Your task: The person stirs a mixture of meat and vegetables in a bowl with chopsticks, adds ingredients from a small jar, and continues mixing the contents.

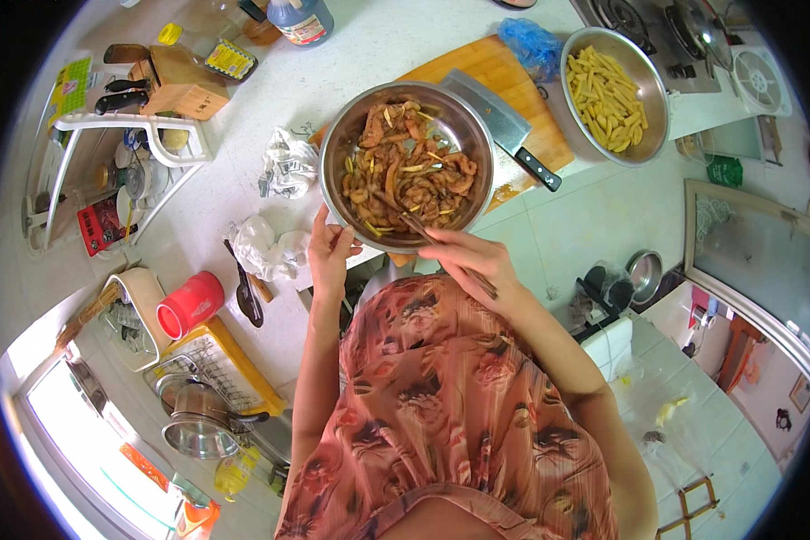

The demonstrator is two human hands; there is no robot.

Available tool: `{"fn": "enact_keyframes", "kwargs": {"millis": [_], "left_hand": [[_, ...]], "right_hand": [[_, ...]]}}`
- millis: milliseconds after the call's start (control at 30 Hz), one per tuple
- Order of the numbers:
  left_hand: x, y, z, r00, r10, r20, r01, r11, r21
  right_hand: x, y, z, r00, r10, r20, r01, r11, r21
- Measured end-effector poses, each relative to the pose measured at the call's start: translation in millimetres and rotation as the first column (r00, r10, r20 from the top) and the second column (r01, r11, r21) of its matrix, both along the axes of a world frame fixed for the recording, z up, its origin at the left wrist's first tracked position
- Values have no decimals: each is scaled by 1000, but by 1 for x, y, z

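Note:
A stainless steel bowl (471, 116) is in front of me, partly over a wooden cutting board. In it lie pieces of raw meat (378, 185) coated in brown seasoning, with thin yellow strips among them. My left hand (331, 246) grips the bowl's near left rim, thumb near the edge. Between the fingers of my right hand (479, 270) is a pair of dark chopsticks (415, 224), their tips down in the meat. The chopsticks' rear ends stick out below my palm.
Right of the bowl, a cleaver (493, 111) rests on the cutting board (547, 128), its handle pointing towards me. Beyond are a blue plastic bag (530, 47) and a metal bowl (658, 115) of potato strips (604, 98). Crumpled plastic bags (263, 246) and a knife block (182, 81) stand left.

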State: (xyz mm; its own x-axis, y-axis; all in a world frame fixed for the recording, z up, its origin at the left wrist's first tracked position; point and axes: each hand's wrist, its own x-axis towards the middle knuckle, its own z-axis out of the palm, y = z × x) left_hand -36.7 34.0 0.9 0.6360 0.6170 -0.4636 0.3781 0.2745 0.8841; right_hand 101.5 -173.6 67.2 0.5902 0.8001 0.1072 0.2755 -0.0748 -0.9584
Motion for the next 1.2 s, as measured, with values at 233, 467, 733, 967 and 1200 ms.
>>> {"fn": "enact_keyframes", "kwargs": {"millis": [233,467,733,967,1200], "left_hand": [[-3,-3,-5,999,47,-5,-47,999,-9],[1,-4,-3,998,62,24,-61,998,-30],[-3,-4,-7,998,56,31,-56,998,-6],[0,-6,-5,997,66,31,-66,998,-1],[-1,-5,-3,998,63,29,-63,998,5]], "right_hand": [[28,-39,47,986,116,122,-98,985,-145],[29,-12,16,998,-43,56,48,995,-88],[45,-49,44,938,142,317,-39,950,-311],[44,-12,-7,918,-351,183,372,923,-96],[22,19,-20,996,-40,76,39,999,10]]}}
